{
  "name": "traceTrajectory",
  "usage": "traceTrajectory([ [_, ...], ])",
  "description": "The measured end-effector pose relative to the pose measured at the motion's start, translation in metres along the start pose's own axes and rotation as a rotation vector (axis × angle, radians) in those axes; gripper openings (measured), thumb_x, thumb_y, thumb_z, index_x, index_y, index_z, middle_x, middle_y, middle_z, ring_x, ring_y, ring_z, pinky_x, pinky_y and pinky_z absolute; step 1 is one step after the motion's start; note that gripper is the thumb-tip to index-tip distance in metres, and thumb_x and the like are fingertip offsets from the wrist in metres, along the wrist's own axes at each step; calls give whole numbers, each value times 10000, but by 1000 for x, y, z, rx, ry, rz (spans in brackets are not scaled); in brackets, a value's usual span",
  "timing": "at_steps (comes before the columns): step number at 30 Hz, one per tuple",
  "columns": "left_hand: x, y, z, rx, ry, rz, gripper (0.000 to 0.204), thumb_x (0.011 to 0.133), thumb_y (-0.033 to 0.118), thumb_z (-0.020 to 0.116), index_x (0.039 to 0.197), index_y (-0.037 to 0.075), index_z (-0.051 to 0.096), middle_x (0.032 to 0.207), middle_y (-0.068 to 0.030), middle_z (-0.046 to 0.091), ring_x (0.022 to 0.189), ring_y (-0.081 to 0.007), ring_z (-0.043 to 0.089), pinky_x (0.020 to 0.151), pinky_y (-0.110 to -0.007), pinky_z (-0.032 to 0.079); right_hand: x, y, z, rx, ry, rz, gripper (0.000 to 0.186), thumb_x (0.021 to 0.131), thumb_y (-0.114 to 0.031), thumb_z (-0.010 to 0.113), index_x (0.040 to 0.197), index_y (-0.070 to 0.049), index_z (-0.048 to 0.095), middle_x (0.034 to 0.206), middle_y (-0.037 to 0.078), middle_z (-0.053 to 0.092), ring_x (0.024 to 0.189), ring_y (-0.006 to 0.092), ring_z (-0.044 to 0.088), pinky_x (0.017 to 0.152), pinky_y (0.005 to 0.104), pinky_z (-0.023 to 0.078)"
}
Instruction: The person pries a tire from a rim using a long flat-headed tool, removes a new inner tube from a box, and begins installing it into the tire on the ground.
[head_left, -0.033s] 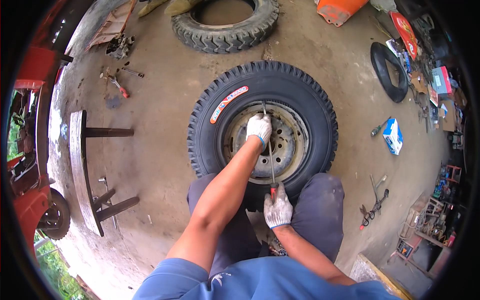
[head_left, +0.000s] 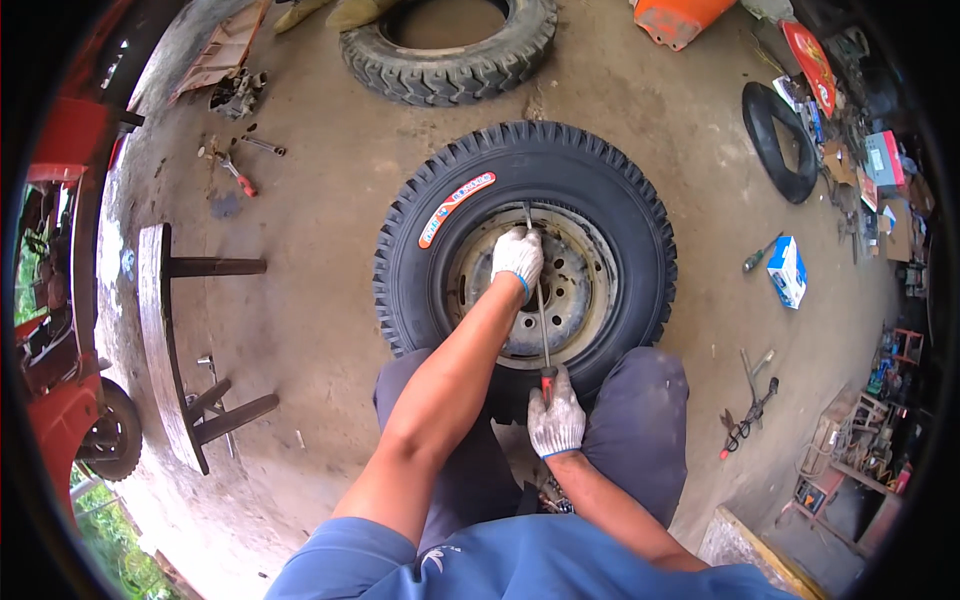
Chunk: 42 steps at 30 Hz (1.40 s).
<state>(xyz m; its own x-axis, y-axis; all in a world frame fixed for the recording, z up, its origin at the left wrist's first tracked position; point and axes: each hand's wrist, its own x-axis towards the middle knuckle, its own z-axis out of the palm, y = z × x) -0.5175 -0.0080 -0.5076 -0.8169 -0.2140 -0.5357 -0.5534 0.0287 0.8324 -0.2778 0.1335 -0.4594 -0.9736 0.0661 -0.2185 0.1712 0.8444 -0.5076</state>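
Big black tyre (head_left: 615,210): lying flat on the floor (head_left: 310,330), right up by the knees (head_left: 645,410). Same spot as a blink ago.
Old tyre (head_left: 450,82): lying flat farther off, apart from the big one, cut off at the top edge.
Metal wheel (head_left: 595,300): sitting inside the big black tyre, dusty, with round holes. No new gap to see.
Long tool (head_left: 544,325): handle near the knees, thin rod running over the wheel, tip seemingly at the far rim. Not moved in any easy-to-see way.
Left hand (head_left: 517,257): gloved in white, closed around the rod. Same as just before.
Right hand (head_left: 557,422): gloved too, wrapped around the red-and-black handle (head_left: 548,380). No change either, so likely a steady hold, work no farther on.
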Motion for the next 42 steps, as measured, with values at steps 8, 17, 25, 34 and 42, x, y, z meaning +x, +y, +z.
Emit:
traceTrajectory([
  [8, 23, 5, -1, 197, 44, 50, 411, 1046, 305, 534, 1023, -62, 718, 1002, -356, 713, 1016, -533, 675, 931, -545, 524, 19, -16, -1, 73, 7, 58, 591, 930, -138, 726, 1492, -80, 552, 989, 187, 707, 835, 389, 716, 713, 477, 585],
  [17, 24, 10, -5, 190, -12, 88, 398, 1052, 302, 520, 1012, -54, 692, 1003, -366, 692, 1038, -546, 655, 922, -566, 514, 26, -20, -11, 38, 33, 42, 560, 940, -95, 728, 1474, -49, 565, 1050, 196, 718, 906, 381, 713, 773, 452, 590],
  [25, 55, 19, 5, -224, 33, -47, 386, 1017, 275, 598, 1073, -87, 718, 941, -329, 721, 953, -447, 710, 899, -491, 514, 74, -67, -64, 84, -188, 218, 523, 943, -119, 724, 1442, -24, 600, 1101, 204, 742, 931, 348, 731, 862, 441, 587],
  [34, 69, 45, 6, -936, -154, -363, 312, 1099, 277, 538, 1114, 6, 691, 924, -196, 759, 764, -326, 724, 707, -460, 586, 131, -163, -184, 437, 281, -661, 331, 945, 15, 674, 1273, 38, 632, 1278, 201, 681, 930, 243, 739, 712, 343, 607],
  [42, 57, 134, -119, 623, 573, 774, 344, 1035, 343, 554, 999, 58, 744, 957, -253, 747, 942, -482, 709, 889, -572, 565, 256, -227, -213, 341, 455, -681, 211, 983, -14, 600, 1130, 9, 750, 879, 122, 718, 578, 164, 699, 566, 328, 561],
])
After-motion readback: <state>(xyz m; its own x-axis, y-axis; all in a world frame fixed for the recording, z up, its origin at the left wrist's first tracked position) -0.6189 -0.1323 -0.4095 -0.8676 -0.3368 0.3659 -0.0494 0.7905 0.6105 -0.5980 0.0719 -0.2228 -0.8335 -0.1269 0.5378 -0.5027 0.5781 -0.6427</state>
